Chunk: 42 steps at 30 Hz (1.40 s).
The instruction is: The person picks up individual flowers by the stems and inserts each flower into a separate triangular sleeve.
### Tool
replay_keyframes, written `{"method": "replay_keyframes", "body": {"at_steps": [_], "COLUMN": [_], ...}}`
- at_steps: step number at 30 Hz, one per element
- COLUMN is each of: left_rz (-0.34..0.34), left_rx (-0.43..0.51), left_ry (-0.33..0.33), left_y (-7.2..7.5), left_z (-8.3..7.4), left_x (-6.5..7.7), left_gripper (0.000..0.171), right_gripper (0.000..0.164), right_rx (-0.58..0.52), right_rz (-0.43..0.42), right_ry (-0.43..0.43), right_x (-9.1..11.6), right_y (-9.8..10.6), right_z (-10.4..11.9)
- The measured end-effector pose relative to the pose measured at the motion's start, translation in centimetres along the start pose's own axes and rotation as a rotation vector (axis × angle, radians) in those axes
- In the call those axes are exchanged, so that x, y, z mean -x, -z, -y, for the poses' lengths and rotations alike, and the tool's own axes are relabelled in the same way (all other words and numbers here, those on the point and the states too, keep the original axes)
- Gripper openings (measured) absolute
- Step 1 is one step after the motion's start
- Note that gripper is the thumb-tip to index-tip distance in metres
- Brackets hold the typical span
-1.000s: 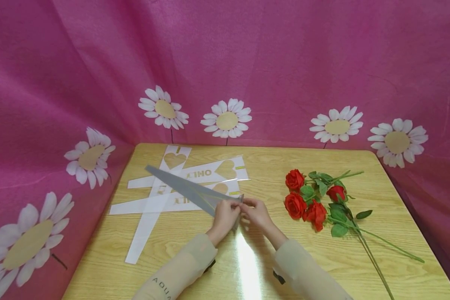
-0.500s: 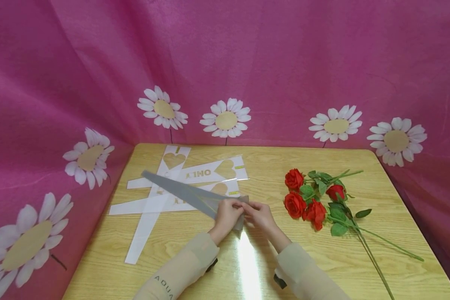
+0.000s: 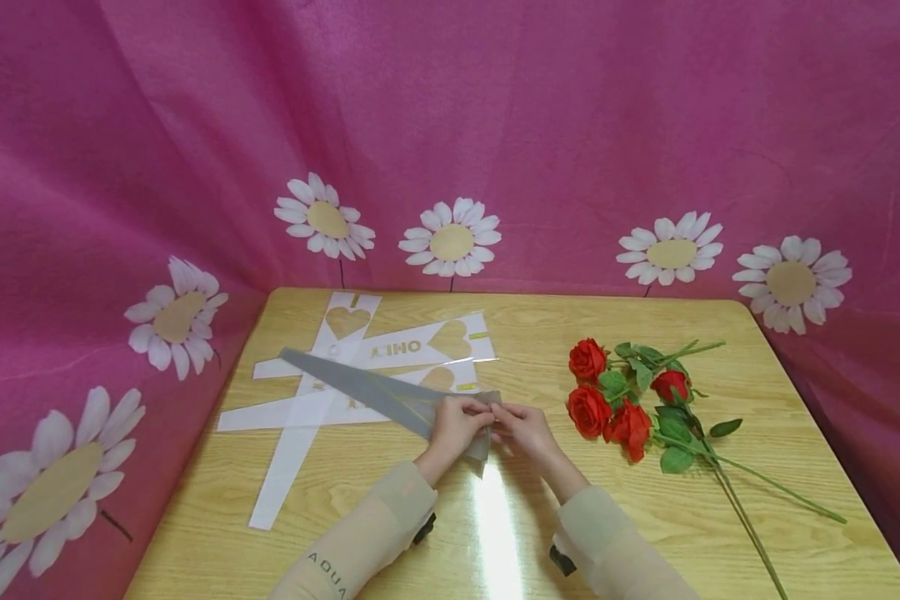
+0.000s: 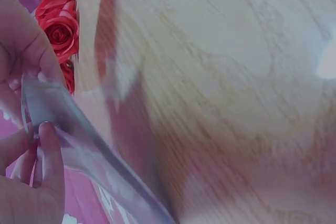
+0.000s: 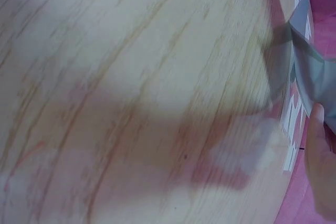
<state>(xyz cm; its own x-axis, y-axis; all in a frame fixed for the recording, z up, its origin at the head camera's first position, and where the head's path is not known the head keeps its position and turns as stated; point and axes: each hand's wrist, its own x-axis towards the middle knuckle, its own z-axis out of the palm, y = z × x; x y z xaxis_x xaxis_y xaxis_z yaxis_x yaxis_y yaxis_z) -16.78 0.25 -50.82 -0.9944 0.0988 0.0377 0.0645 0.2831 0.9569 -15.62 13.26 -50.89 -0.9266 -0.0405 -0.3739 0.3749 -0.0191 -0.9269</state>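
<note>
Wood-grain table (image 3: 540,342): white sleeves (image 3: 292,458) overlapping left, red roses (image 3: 589,410) right.

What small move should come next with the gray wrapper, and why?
Probably ease open the wide end of the gray wrapper: it looks mostly flat, the left hand and right hand meet there, and the red roses lie apart on the table.

- We find the wrapper (image 3: 360,389) at centre grey, with a thin yellowish line.
- We record the packets (image 3: 297,417) at left as white, bearing tan hearts (image 3: 448,340) and tan lettering (image 3: 399,348), two with a yellow mark.
- We note red roses (image 3: 589,410) at right, their leaves (image 3: 677,460) green.
- We observe yellowish wood grain across the table (image 3: 532,333).
- We log the far cloth (image 3: 570,125) as magenta, patterned with white, yellow-centred daisies (image 3: 452,242).
- We find both shirt sleeves (image 3: 375,529) beige, the left dark-lettered.
</note>
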Motion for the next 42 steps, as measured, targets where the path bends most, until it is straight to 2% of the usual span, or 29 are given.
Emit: {"method": "replay_keyframes", "body": {"at_steps": [3,6,13,17,20,27,30,35,42], "left_rz": [0.004,-0.004,-0.033,-0.024,-0.005,0.020,0.023,0.026,0.030], "left_rx": [-0.008,-0.061,-0.300,-0.429,-0.488,-0.543,-0.559,-0.590,-0.577], "left_ry": [0.007,-0.011,-0.096,-0.134,-0.137,-0.112,-0.083,-0.065,-0.052], "left_y": [0.1,0.2,0.3,0.3,0.3,0.6,0.7,0.9,1.0], "left_z": [-0.1,-0.3,-1.1,-1.3,-1.6,-2.1,-2.3,-2.5,-2.7], "left_x": [-0.1,-0.1,0.2,0.3,0.2,0.1,0.0,-0.2,-0.2], "left_gripper": [0.007,0.006,0.005,0.008,0.017,0.031,0.027,0.008,0.012], "right_gripper": [0.035,0.033,0.026,0.024,0.022,0.018,0.019,0.019,0.020], "right_rx": [0.027,0.055,0.155,0.227,0.298,0.437,0.458,0.483,0.522], "right_rz": [-0.010,-0.029,-0.096,-0.130,-0.156,-0.184,-0.179,-0.176,-0.161], "right_ry": [0.012,0.025,0.052,0.102,0.138,0.179,0.191,0.212,0.211], "right_x": [0.0,0.1,0.1,0.0,0.0,0.0,-0.1,0.0,0.3], "right_y": [0.2,0.2,0.0,-0.1,-0.2,0.0,0.1,0.4,0.9], "right_z": [0.1,0.2,0.4,0.3,0.2,0.1,0.1,0.3,0.7]}}
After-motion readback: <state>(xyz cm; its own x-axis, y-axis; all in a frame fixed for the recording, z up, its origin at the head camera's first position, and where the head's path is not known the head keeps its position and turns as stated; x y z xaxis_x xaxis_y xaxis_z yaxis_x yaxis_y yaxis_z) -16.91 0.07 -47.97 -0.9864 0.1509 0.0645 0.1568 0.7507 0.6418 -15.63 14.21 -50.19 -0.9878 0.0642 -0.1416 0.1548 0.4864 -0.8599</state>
